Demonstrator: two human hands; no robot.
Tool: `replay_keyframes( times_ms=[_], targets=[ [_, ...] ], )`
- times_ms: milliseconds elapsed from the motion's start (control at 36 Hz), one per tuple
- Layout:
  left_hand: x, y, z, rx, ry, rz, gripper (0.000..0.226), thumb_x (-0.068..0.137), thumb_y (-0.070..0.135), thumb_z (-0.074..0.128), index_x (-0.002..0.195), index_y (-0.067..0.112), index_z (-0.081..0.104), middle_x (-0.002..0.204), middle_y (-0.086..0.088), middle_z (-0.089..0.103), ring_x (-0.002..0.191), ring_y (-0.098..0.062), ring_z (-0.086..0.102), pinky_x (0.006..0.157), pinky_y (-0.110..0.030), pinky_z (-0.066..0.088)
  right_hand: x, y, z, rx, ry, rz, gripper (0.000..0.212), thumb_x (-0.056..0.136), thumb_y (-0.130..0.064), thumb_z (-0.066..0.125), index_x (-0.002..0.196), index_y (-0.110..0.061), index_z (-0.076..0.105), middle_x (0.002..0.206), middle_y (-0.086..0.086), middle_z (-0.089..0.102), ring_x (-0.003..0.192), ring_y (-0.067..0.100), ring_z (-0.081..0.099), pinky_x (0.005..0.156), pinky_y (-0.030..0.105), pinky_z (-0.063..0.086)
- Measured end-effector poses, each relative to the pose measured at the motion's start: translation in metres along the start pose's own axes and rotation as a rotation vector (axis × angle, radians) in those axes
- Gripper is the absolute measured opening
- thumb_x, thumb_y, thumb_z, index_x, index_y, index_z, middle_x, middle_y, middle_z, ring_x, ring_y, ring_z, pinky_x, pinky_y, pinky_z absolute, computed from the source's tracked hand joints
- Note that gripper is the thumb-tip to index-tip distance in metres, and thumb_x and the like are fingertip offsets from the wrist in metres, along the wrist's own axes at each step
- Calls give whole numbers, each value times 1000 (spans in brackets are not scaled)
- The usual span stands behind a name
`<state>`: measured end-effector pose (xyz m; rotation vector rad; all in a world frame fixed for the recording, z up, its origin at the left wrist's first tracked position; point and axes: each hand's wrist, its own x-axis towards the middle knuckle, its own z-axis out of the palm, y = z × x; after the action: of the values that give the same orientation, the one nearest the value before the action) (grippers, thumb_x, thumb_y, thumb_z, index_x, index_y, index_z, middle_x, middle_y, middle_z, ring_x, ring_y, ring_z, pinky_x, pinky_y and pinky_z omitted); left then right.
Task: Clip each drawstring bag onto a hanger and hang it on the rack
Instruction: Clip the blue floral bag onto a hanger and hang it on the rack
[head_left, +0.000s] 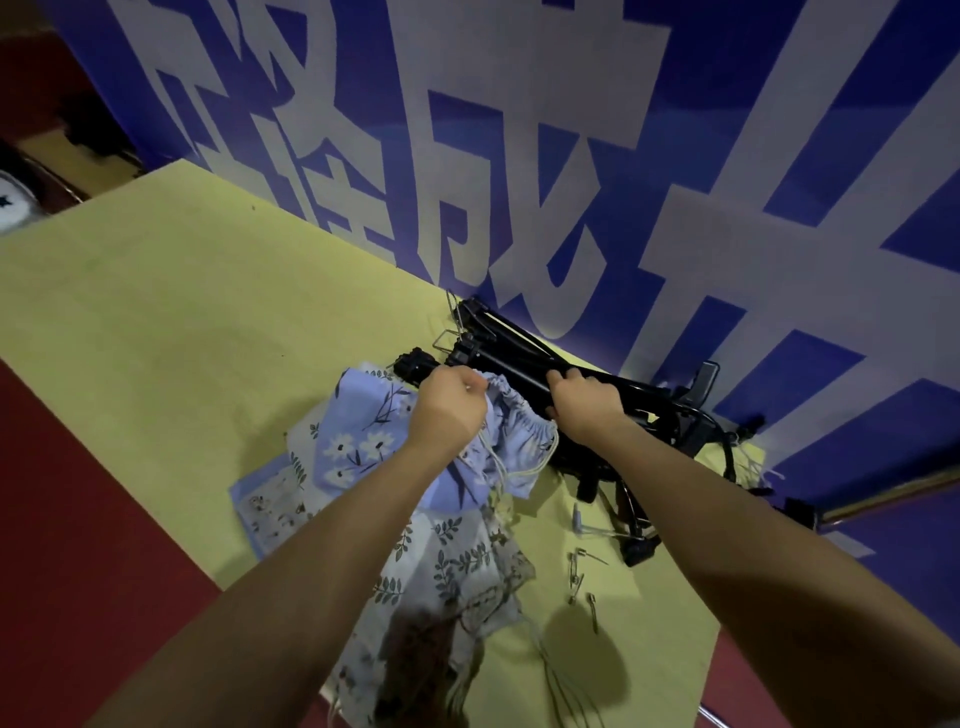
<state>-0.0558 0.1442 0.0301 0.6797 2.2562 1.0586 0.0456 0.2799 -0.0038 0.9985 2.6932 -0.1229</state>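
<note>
A light blue drawstring bag with white flowers lies on the yellow table. My left hand pinches its gathered top hem, just below a black clip at the end of a hanger. My right hand grips the bar of a black clip hanger above the bag's hem. More black hangers lie piled behind it against the wall. Other floral bags lie under my left forearm, partly hidden.
A blue banner wall with large white characters stands right behind the table. Loose metal clips lie on the table to the right of the bags. Red floor shows left of the table edge.
</note>
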Motion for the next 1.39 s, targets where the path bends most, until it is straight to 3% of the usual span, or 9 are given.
replay_keyframes(
  times_ms=[167, 417, 611, 806, 944, 1056, 1167, 1306, 1389],
  targets=[
    [-6, 4, -7, -39, 31, -7, 29, 97, 4, 39, 116, 7, 60, 70, 6, 45, 45, -18, 27, 52, -32, 30, -7, 0, -24, 55, 120, -12, 44, 92, -28, 52, 128, -6, 41, 122, 17, 50, 107, 38, 55, 69, 36, 36],
    [-23, 15, -36, -73, 53, 176, 30, 92, -1, 39, 118, 9, 49, 72, -13, 49, 47, -20, 28, 49, -32, 26, -36, -2, -71, 58, 235, -46, 48, 89, -40, 54, 126, -12, 39, 116, 14, 51, 95, 37, 60, 66, 36, 38],
    [-39, 25, -52, -40, 45, 280, 75, 90, -3, 40, 147, 36, 10, 56, -8, 37, 49, -23, 31, 50, -34, 27, -74, -3, -91, 89, 298, -33, 55, 88, -47, 51, 129, -14, 35, 110, 16, 58, 95, 36, 59, 66, 36, 40],
    [-52, 40, -70, 81, 48, 348, 92, 87, -5, 44, 147, 40, -9, 78, -17, 51, 52, -24, 40, 48, -32, 33, -121, 3, -101, 156, 323, -19, 52, 86, -65, 45, 109, -19, 44, 85, 1, 57, 80, 28, 59, 65, 34, 45],
    [-58, 46, -81, 157, 15, 386, 97, 86, -10, 46, 145, 46, -6, 142, -28, 30, 50, -23, 46, 46, -32, 40, -145, 3, -108, 40, 296, 10, 57, 76, -72, 55, 101, -21, 51, 80, -3, 55, 80, 24, 58, 64, 32, 42],
    [-63, 46, -88, 303, 48, 445, 81, 83, -11, 47, 147, 32, 21, 146, -10, 15, 67, -31, 53, 58, -39, 48, -158, -2, -112, 75, 339, 4, 43, 76, -48, 64, 109, -21, 55, 87, -2, 58, 78, 23, 55, 65, 30, 42],
    [-64, 44, -85, 399, -19, 595, 80, 84, -12, 42, 149, 30, 20, 158, 9, 6, 92, -29, 61, 54, -36, 41, -164, -10, -114, 132, 391, -60, 52, 74, -29, 68, 116, -17, 39, 98, 4, 57, 80, 29, 55, 63, 37, 45],
    [-77, 51, -79, 157, -68, 625, 58, 91, -3, 37, 137, 30, 26, 112, -13, 58, 63, -32, 55, 55, -39, 43, -170, -14, -116, 536, 440, -68, 40, 80, -36, 68, 110, -24, 43, 90, 0, 56, 78, 25, 57, 67, 34, 48],
    [-80, 58, -82, -84, -50, 610, 70, 86, -13, 42, 140, 24, 17, 145, -8, 38, 73, -22, 57, 52, -23, 43, -171, -12, -115, 513, 419, -73, 40, 82, -44, 67, 112, -25, 48, 91, -3, 58, 81, 22, 60, 71, 33, 50]
  ],
)
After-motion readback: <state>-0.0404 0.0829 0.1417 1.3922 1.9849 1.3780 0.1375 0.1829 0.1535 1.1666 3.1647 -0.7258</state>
